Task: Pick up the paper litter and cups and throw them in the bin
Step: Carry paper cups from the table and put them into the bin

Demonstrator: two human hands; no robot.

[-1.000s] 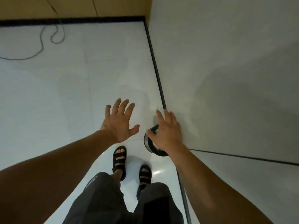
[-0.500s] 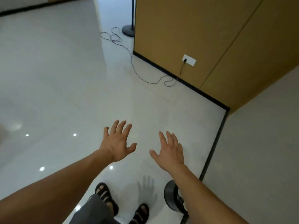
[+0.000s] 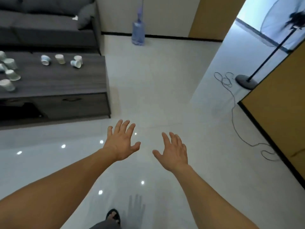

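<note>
Several paper cups stand and lie on a dark wooden coffee table [image 3: 66,85] at the upper left: one group near its back edge [image 3: 60,59] and another at the far left [image 3: 9,75]. A scrap of white paper [image 3: 75,18] lies on the grey sofa behind the table. My left hand [image 3: 123,141] and my right hand [image 3: 175,151] are held out over the floor in the middle of the view, fingers spread, both empty. The table's corner is a short way up and left of my left hand. No bin is in view.
A blue water bottle [image 3: 138,33] stands against the far wall. A lamp stand base [image 3: 245,81] and a loose cable [image 3: 234,113] lie on the white floor at the right, beside a brown panel wall [image 3: 280,104]. My sandalled foot [image 3: 113,216] shows at the bottom.
The view has swung left from the bin in the corner to the room with the coffee table. The bin has left the view. Both hands stay spread and empty.
</note>
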